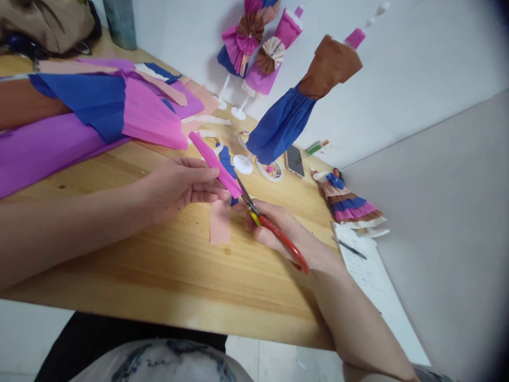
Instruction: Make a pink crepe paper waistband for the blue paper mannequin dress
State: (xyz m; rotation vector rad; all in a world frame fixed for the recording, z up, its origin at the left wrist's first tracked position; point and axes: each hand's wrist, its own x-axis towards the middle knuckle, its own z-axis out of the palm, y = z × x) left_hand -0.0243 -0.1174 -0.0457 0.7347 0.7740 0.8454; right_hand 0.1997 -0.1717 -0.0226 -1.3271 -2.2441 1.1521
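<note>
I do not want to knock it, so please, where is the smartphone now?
In the head view, the smartphone lies right of centre on the wooden table, near the wall, just right of the blue paper skirt.

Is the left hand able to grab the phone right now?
Probably not easily: the left hand pinches a pink strip, and the blue-skirted dress and the red-handled scissors in the right hand look in the way of the phone.

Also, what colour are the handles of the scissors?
The handles are red; the head view shows them best.
</note>
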